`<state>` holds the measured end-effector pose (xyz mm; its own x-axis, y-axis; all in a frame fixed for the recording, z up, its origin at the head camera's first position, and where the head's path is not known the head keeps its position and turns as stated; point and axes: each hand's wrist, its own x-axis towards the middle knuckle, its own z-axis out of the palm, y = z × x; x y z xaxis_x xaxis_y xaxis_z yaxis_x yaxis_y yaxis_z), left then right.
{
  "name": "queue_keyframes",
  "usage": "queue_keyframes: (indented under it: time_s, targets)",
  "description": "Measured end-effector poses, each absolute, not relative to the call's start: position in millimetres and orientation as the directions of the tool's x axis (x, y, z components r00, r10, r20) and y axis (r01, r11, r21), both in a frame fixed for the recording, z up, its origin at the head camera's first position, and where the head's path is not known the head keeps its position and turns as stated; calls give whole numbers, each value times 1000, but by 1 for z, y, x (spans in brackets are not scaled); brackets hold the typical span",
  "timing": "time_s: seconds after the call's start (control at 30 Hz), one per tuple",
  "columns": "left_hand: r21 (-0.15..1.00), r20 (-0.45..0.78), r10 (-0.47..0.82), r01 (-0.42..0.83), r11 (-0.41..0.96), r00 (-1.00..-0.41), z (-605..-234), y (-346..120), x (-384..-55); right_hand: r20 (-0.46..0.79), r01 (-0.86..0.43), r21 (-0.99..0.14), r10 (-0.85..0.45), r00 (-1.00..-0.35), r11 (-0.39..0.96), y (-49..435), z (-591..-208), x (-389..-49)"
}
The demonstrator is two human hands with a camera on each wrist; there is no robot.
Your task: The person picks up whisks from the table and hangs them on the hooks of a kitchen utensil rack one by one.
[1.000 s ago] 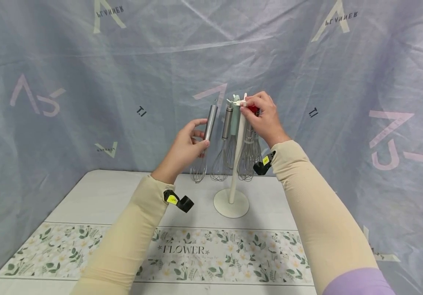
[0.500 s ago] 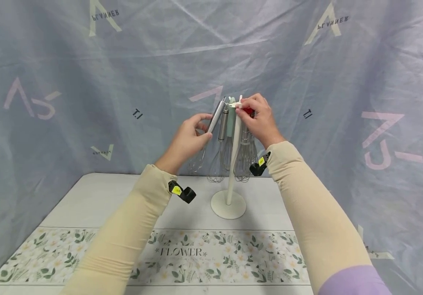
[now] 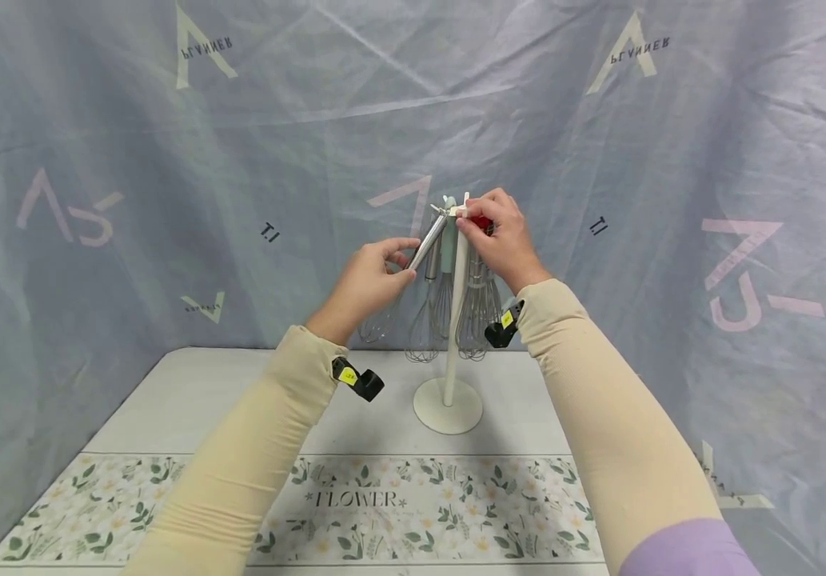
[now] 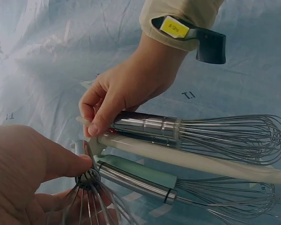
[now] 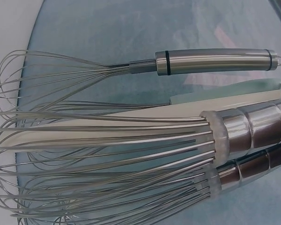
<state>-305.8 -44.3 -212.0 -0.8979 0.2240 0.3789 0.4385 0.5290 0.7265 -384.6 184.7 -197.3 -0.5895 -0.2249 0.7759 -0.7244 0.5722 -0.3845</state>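
Note:
My left hand (image 3: pixel 373 280) pinches the steel handle of a whisk (image 3: pixel 427 240), tilted with its top end at the hooks of a white stand (image 3: pixel 458 296). Whether its loop is on a hook cannot be told. In the left wrist view its wires (image 4: pixel 86 201) fan out below the thumb. My right hand (image 3: pixel 502 236) pinches the stand's top between thumb and fingers. From the stand hang several other whisks: a steel-handled one (image 5: pixel 215 62), a green-handled one (image 4: pixel 140 171), and thicker steel-handled ones (image 4: pixel 145 124) under the right hand. Something red (image 3: pixel 483 222) shows beneath those fingers.
The stand's round base (image 3: pixel 448 406) rests on a white table (image 3: pixel 204 392). A floral strip (image 3: pixel 355 512) runs along the table's front. Grey-blue cloth (image 3: pixel 312 144) hangs behind and at both sides.
The left hand has brought its whisk rightward to the stand's top, tilting the handle toward the hooks. The right hand keeps its hold on the stand's top. The head view has shifted slightly.

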Motion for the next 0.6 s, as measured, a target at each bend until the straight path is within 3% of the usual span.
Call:
queue_keyframes:
  time_s: [0.2, 0.6]
  targets:
    - [726, 394, 226, 452, 519, -891, -224, -39, -313, 772, -725, -394, -224, -594, 565, 186, -198, -385]
    - [698, 548, 170, 560, 446, -819, -273, -18, -332, 797, -740, -355, -229, -559, 571, 184, -198, -387]
